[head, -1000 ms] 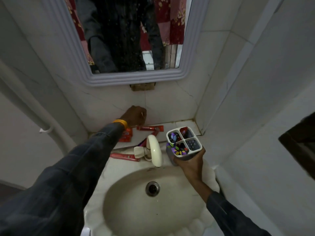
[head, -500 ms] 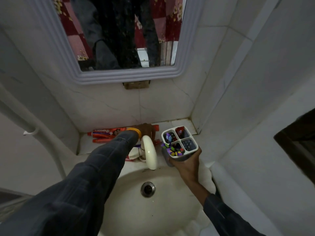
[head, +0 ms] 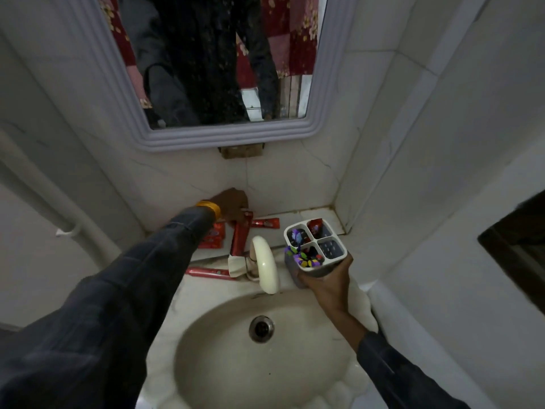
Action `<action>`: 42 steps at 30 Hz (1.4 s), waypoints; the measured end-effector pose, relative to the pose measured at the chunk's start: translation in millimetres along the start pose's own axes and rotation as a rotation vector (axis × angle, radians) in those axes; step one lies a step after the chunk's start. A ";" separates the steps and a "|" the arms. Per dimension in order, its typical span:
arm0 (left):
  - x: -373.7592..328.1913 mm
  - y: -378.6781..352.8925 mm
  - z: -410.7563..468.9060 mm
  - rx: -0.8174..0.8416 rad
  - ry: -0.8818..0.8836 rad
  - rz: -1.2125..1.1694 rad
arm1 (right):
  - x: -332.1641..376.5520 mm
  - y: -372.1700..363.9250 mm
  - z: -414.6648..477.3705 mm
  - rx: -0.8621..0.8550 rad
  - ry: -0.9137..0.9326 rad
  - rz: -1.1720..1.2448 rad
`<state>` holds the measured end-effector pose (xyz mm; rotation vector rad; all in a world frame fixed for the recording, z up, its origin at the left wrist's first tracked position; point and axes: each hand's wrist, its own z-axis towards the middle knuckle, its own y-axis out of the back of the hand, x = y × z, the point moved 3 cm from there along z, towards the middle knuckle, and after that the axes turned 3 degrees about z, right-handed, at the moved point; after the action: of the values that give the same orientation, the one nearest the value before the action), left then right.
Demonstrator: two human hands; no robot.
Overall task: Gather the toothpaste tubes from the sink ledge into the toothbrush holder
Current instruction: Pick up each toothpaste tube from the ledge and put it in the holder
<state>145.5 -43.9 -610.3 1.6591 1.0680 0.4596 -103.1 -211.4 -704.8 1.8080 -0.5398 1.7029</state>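
My right hand (head: 326, 283) grips a white toothbrush holder (head: 334, 262) with four compartments above the basin's right rim. Colourful toothbrushes fill two compartments and something red sits in the far one. My left hand (head: 233, 205) is at the back wall over the ledge, closed on the top end of a long red toothpaste tube (head: 240, 239) that hangs down toward the tap. Other red tubes lie on the ledge: one (head: 264, 222) right of my hand, one (head: 212, 239) under my sleeve, one (head: 208, 272) by the tap base.
A cream tap (head: 265, 265) curves over the white basin (head: 224, 376), whose drain (head: 261, 328) is central. A framed mirror (head: 236, 134) hangs above. Tiled walls close in at the right corner, and a white pipe (head: 67, 219) runs down the left wall.
My left hand rose from low behind the tap to the back wall, now gripping a red tube by its end. The holder stayed in my right hand. The camera shifted slightly.
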 end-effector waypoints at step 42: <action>-164.5 -26.4 12.5 -0.098 -0.236 0.055 | -1.5 -2.9 10.0 0.040 0.074 -0.002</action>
<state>57.3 -185.6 -605.0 1.6136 0.8154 0.3364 -93.9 -216.0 -706.7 1.7643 -0.4763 1.7837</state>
